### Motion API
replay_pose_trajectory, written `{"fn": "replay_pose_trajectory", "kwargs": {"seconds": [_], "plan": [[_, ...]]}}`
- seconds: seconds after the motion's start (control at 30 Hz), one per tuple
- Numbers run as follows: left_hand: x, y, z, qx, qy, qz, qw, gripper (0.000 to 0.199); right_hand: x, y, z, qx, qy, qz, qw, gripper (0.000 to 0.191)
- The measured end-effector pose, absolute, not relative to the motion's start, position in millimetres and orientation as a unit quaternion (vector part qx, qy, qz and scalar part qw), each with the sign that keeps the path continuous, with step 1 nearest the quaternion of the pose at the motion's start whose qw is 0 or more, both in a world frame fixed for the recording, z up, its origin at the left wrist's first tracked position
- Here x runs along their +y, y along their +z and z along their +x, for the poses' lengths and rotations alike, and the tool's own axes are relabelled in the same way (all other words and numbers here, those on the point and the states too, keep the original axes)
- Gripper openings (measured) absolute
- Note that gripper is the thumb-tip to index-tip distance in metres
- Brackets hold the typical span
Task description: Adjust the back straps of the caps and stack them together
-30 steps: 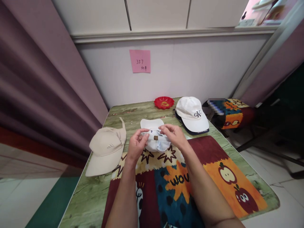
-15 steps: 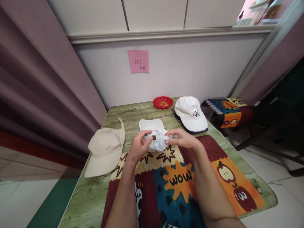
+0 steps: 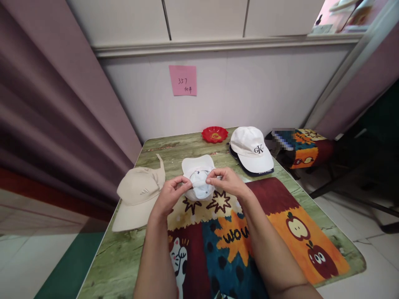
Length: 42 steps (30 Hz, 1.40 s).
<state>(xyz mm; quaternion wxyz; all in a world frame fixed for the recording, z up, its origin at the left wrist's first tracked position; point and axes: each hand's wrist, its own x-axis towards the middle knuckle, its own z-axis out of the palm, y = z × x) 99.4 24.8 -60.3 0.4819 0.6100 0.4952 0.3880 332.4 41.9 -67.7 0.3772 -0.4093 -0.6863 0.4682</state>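
A white cap (image 3: 198,162) lies on the table in front of me, its brim pointing away and its back opening towards me. My left hand (image 3: 171,193) is closed in a pinch at the left side of the cap's back strap. At the strap's right side, the thumb and fingers of my right hand (image 3: 229,181) are pinched together. A pale stretch of strap seems to run between the two pinches, though the fingertips cover its ends. To the left of my hands lies a beige cap (image 3: 137,189) with a loose strap end sticking up.
A white cap with black letters (image 3: 248,143) rests on a dark cap (image 3: 254,172) at the back right. A red scalloped dish (image 3: 215,134) stands near the wall. Beneath my arms, a colourful printed mat (image 3: 264,197) covers part of the green wood-patterned table (image 3: 109,257).
My hands have moved slightly left along the strap. The brown tab seen earlier at my left fingers no longer shows, and more of the cap's inside is visible.
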Motion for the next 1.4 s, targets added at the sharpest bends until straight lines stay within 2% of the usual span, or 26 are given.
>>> {"fn": "replay_pose_trajectory", "kwargs": {"seconds": [0.3,0.6,0.7,0.77,0.83,0.9,1.0,1.07,1.17,1.3,1.4], "plan": [[28,-69,87,0.482,0.405,0.586,0.510,0.034,40,-68,313,-0.702,0.375,-0.452,0.403,0.023],[30,-71,80,0.519,0.479,0.540,0.458,0.031,42,-65,337,-0.701,0.417,-0.432,0.385,0.025],[30,-71,79,0.513,0.489,0.552,0.439,0.030,43,-65,346,-0.737,0.412,-0.405,0.350,0.040],[31,-72,80,0.508,0.489,0.569,0.423,0.030,44,-70,346,-0.772,0.367,-0.413,0.315,0.053],[32,-73,81,0.505,0.484,0.589,0.404,0.028,45,-78,340,-0.796,0.304,-0.441,0.282,0.058],[34,-74,81,0.505,0.472,0.613,0.382,0.025,46,-84,332,-0.810,0.255,-0.461,0.257,0.053],[37,-76,75,0.504,0.452,0.651,0.343,0.026,47,-88,323,-0.827,0.228,-0.453,0.243,0.029],[39,-79,70,0.503,0.438,0.669,0.328,0.034,47,-86,322,-0.831,0.234,-0.437,0.254,0.016],[40,-84,66,0.505,0.422,0.679,0.325,0.040,46,-78,324,-0.830,0.256,-0.400,0.292,0.013],[36,-85,67,0.503,0.417,0.647,0.393,0.016,39,-63,330,-0.789,0.330,-0.363,0.369,0.028],[28,-75,70,0.459,0.429,0.596,0.501,0.016,28,-51,333,-0.702,0.436,-0.356,0.435,0.038]]}}
